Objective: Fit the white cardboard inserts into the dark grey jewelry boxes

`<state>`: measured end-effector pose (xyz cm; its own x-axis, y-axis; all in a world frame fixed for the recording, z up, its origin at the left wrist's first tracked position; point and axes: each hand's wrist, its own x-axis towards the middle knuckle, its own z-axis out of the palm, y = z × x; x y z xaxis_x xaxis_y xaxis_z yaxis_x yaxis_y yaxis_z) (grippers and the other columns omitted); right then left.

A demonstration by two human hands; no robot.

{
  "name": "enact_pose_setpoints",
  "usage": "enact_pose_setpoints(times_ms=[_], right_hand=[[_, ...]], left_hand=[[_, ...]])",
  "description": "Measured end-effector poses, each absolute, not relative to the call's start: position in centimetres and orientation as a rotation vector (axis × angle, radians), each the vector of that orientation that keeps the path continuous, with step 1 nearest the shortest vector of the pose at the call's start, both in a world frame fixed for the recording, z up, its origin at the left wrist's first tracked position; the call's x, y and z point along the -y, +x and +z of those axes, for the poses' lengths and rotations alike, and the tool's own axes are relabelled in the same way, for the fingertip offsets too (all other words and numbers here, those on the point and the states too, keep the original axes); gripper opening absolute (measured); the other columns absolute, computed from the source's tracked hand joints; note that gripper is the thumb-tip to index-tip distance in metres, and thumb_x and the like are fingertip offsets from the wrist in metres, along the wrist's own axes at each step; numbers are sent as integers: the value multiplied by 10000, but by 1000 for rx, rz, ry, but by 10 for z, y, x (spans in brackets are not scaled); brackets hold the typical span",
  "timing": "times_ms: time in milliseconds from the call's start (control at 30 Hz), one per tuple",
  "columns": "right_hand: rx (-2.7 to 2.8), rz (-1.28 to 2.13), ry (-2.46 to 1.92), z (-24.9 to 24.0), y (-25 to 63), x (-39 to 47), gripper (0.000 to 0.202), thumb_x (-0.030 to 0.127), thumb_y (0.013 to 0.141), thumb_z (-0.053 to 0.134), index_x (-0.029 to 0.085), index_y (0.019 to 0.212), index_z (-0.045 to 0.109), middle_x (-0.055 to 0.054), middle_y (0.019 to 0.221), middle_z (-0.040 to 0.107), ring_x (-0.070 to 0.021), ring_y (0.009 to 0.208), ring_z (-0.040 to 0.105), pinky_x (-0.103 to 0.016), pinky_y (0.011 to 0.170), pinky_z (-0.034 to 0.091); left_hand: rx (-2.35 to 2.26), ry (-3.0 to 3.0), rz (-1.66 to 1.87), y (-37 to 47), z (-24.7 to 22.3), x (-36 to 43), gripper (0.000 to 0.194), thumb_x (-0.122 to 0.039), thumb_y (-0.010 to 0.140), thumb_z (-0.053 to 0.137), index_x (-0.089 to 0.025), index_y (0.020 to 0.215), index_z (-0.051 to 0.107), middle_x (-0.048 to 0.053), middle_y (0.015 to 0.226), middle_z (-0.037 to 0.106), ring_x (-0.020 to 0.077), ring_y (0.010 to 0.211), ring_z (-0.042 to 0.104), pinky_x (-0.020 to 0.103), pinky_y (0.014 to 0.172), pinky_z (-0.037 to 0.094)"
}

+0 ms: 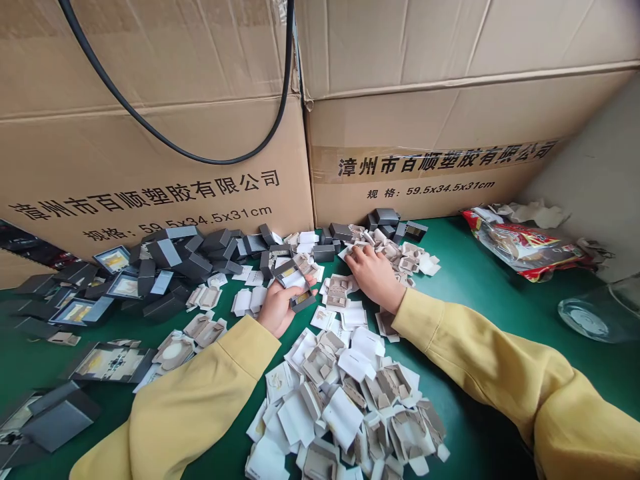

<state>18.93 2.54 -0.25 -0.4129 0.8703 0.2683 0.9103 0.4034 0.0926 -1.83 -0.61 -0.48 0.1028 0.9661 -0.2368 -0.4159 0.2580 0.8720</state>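
Observation:
My left hand (279, 308) is closed around a small dark grey box (303, 301), opened up, with white and yellowish parts showing inside. Left of centre, it hovers just over white card pieces on the green table. My right hand (374, 275) rests palm down at the near edge of a heap of small folded cardboard inserts (407, 257). Its fingers are bent and slightly apart, touching the heap; their tips are partly hidden. Right below that hand lies a single grey-brown insert (338, 291). Between my forearms spreads a large pile of white and grey cardboard inserts (345, 413).
Dark grey boxes (173, 257) are heaped at the left and back, some open. Two large cartons (200, 133) stand behind the green table (480, 267). A black cable (220, 162) hangs in front. At right are a red plastic packet (530, 247) and a clear container (590, 317).

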Motion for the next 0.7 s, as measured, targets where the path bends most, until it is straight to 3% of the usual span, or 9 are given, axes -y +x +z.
enact_pose_setpoints(times_ms=[267, 433, 500, 600, 700], right_hand=[[2510, -269, -1483, -1, 189, -32, 239, 174, 881, 416, 159, 1065, 568, -147, 979, 581, -269, 903, 492, -352, 669, 440], [2502, -429, -1330, 19, 188, -14, 264, 249, 884, 440, 171, 1100, 570, -139, 1309, 434, -347, 1157, 385, -492, 879, 382], [2560, -378, -1316, 31, 188, 5, 290, 329, 873, 465, 163, 1078, 586, -163, 1244, 487, -353, 1104, 436, -495, 829, 412], [2841, -75, -1005, 41, 186, 34, 405, 515, 827, 485, 244, 1114, 578, -105, 1093, 588, -264, 928, 547, -383, 711, 477], [3007, 22, -858, 38, 179, 51, 440, 521, 795, 532, 224, 1115, 580, -102, 1059, 598, -250, 892, 559, -339, 664, 490]], left_hand=[[-945, 756, 1156, -18, -7, 6, 298, -75, 621, 599, -121, 914, 628, 87, 909, 689, 249, 931, 626, 392, 812, 494], [-912, 742, 1175, -18, -7, 6, 360, -66, 620, 599, -141, 972, 618, 70, 933, 682, 255, 969, 614, 410, 843, 490], [-891, 725, 1185, -19, -8, 5, 374, -55, 620, 591, -138, 983, 616, 69, 925, 681, 250, 969, 613, 409, 847, 490], [-864, 691, 1184, -21, -9, 3, 346, -41, 619, 580, -121, 952, 624, 78, 916, 679, 246, 978, 609, 403, 858, 487], [-848, 669, 1187, -22, -11, 3, 344, -36, 621, 577, -119, 951, 626, 77, 901, 679, 238, 986, 607, 392, 871, 482]])
